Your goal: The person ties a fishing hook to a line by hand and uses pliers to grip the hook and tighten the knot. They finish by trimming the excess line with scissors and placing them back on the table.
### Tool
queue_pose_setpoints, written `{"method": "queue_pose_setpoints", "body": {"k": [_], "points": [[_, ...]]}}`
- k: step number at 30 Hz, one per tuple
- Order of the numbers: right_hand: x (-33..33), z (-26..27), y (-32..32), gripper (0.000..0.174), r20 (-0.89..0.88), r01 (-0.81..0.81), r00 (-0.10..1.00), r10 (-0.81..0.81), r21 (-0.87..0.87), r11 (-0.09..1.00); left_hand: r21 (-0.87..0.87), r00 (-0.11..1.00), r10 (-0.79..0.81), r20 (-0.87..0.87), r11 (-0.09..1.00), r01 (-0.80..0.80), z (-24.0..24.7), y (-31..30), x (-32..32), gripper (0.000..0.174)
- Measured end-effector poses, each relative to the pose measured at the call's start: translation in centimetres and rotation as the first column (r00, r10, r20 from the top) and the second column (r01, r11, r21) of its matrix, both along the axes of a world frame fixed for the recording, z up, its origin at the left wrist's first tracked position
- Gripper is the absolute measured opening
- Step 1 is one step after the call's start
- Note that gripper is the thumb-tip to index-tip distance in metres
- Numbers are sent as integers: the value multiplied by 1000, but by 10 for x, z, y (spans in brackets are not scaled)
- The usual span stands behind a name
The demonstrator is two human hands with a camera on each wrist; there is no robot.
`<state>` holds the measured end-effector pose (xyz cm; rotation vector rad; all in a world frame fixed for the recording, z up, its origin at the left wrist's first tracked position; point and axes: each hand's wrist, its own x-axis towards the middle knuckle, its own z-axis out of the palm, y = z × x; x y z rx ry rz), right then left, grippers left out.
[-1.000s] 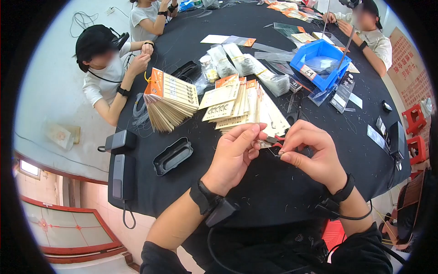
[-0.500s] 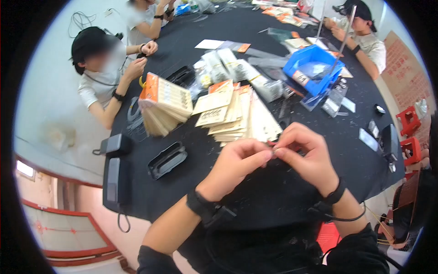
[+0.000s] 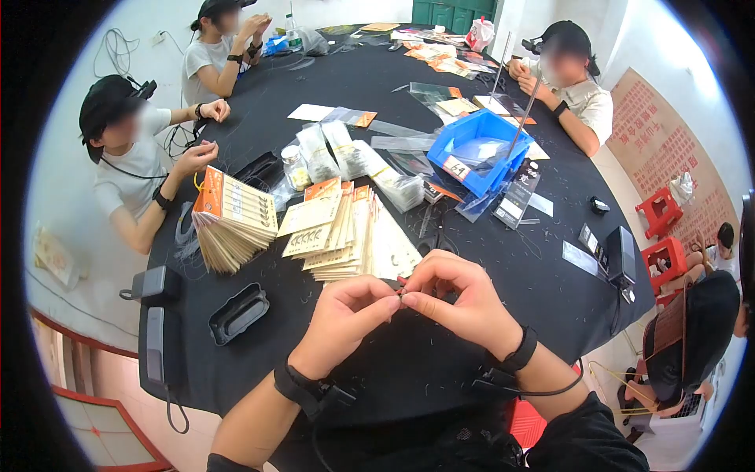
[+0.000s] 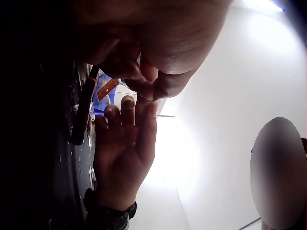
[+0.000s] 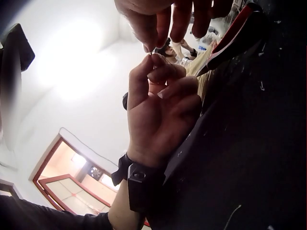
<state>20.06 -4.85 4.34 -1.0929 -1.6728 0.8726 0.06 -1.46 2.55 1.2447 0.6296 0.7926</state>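
Both hands meet over the near edge of the black table [image 3: 472, 346]. My left hand [image 3: 390, 300] and right hand [image 3: 410, 296] pinch fingertip to fingertip on a tiny metal piece [image 5: 152, 51], too small to identify. In the right wrist view the left hand [image 5: 151, 62] rises from below and the right fingertips [image 5: 154, 40] come down from above. The left wrist view shows the left hand [image 4: 144, 86] curled above the right hand [image 4: 125, 143]. A red-handled tool [image 5: 234, 37] lies on the table just beyond the hands.
Stacks of printed cards [image 3: 346, 232] and a fanned bundle [image 3: 230, 216] lie ahead. A blue bin [image 3: 476, 149], clear bags [image 3: 346, 157], a black tray [image 3: 238, 312] and black devices [image 3: 157, 303] are on the table. Three other people sit around it.
The hands have drawn together: the right fingertips, earlier apart from the left thumb, now meet the left fingertips. The head view has tilted up and shows more of the far table.
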Motion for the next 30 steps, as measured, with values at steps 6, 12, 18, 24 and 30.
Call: {"method": "queue_pose_setpoints", "body": {"k": [6, 12, 18, 24, 30], "points": [[1, -2, 2, 13, 34, 35, 999, -37, 65, 997, -6, 1000, -6, -2, 1000, 6, -1, 1, -1, 9], [1, -1, 2, 11, 46, 40, 998, -44, 79, 996, -3, 999, 8, -33, 1000, -8, -4, 2, 1, 10], [1, -1, 3, 12, 75, 51, 995, -59, 107, 993, 19, 999, -24, -48, 999, 25, -5, 1, 3, 10], [3, -4, 4, 10, 77, 30, 996, -37, 101, 994, -26, 992, -96, -79, 995, 94, -1, 0, 1, 9], [1, -2, 2, 10, 15, 11, 1000, -11, 25, 1000, 6, 995, -94, -41, 996, 94, -2, 2, 2, 11]]}}
